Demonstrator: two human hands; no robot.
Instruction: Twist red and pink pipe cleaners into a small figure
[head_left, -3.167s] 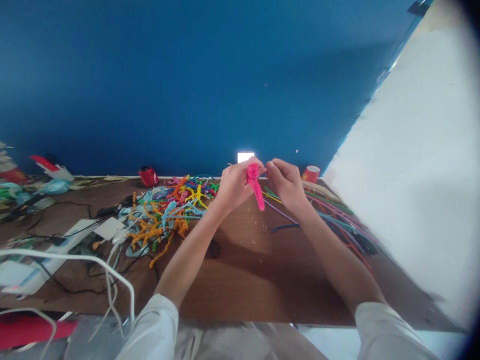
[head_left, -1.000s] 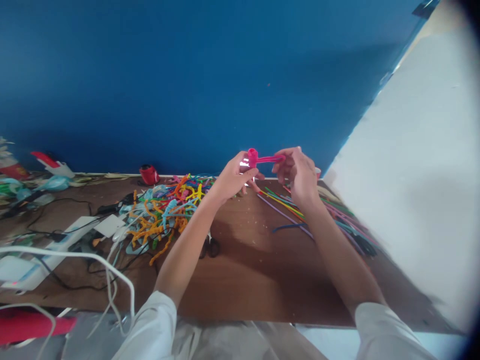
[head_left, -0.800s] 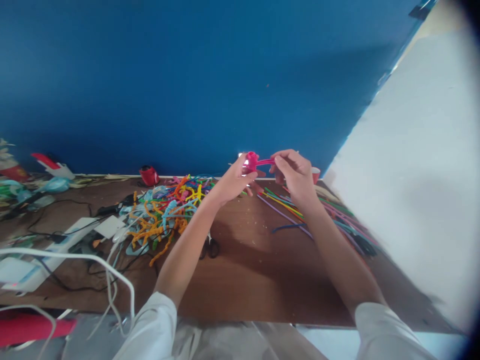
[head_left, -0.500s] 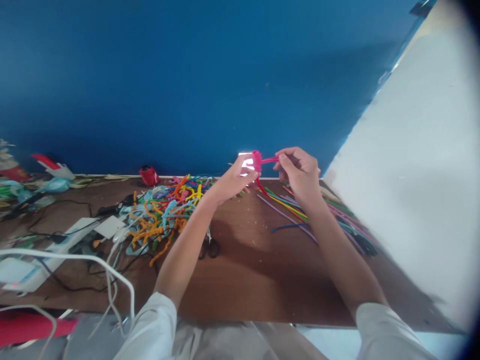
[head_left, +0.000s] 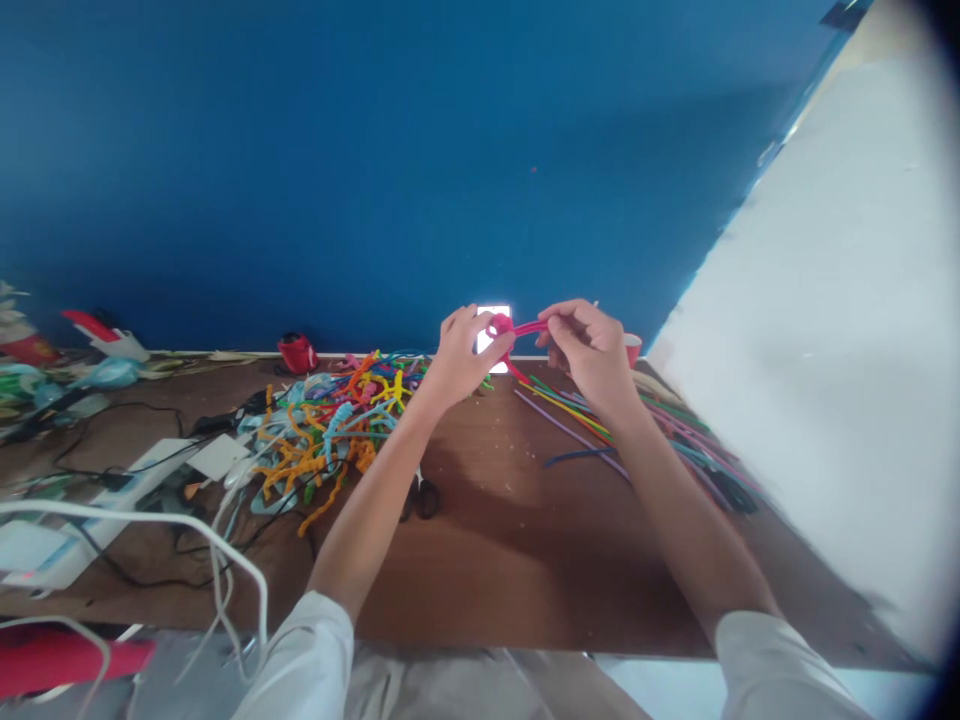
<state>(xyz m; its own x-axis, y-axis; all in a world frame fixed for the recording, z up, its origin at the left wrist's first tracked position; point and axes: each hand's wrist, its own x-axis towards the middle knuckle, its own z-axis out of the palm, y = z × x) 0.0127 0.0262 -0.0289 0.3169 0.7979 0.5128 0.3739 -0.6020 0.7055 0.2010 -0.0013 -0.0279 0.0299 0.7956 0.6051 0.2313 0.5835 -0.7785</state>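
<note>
Between my two hands, above the back of the table, is a pink-red pipe cleaner (head_left: 529, 328) wound into a small coil at its left end. My left hand (head_left: 466, 350) grips the coiled end between thumb and fingers. My right hand (head_left: 589, 345) pinches the straight strands that run out to the right. A red end of it hangs below toward the table. Just behind the coil glows a bright phone-like screen (head_left: 484, 345), partly covered by my left hand and the coil.
Bent, colourful pipe cleaners (head_left: 330, 430) lie heaped on the left, with black-handled scissors (head_left: 426, 497) beside them. Straight pipe cleaners (head_left: 697, 450) spread under my right arm. A white power strip (head_left: 112, 510) and cables occupy the far left. A blue wall (head_left: 375, 180) rises behind the table (head_left: 487, 570).
My left hand has turned and shifted slightly left, tilting the coil so its loop shows. My right hand has moved slightly left, still pinching the strands. More of the bright screen shows.
</note>
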